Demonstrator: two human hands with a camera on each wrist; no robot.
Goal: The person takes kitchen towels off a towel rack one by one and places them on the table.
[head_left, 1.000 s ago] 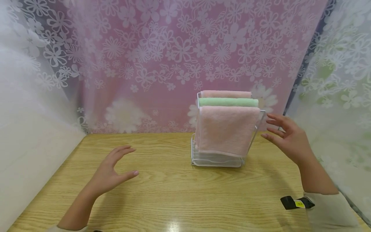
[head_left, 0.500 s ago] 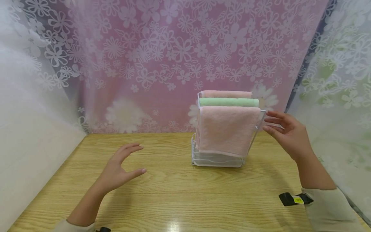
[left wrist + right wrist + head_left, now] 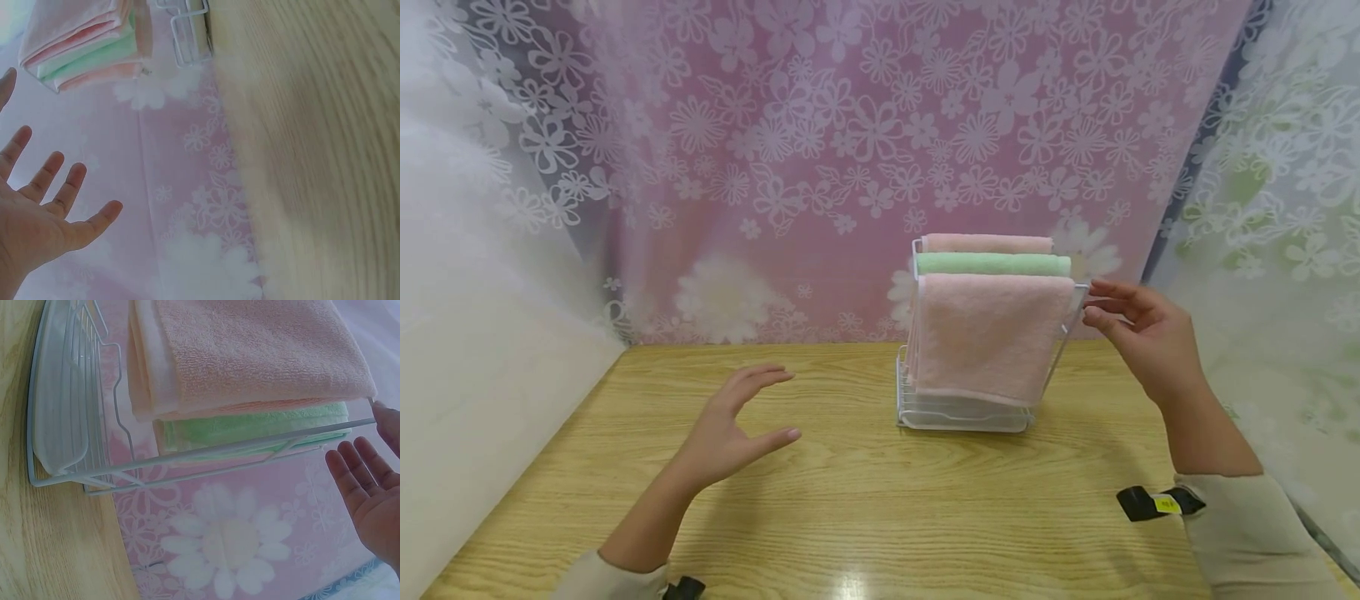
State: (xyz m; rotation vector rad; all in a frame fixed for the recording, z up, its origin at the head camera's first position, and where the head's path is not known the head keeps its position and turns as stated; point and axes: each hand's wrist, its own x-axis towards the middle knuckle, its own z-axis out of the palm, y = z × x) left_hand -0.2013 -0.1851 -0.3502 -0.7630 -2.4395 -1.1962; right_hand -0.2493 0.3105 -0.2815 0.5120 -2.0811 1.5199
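We saw a pink curtain (image 3: pixel 835 167) behind the bench (image 3: pixel 880 517). Right of centre on that bench stood a white wire rack (image 3: pixel 964 428), its top draped with pink towels (image 3: pixel 992 333) before and behind a green towel (image 3: pixel 992 264). The left hand (image 3: pixel 726 437) hung well apart from the rack, fingers spread. The right hand (image 3: pixel 1157 342) was at the rack's top right corner, fingers half bent, thumb apart; whether they touched it, we could not tell.
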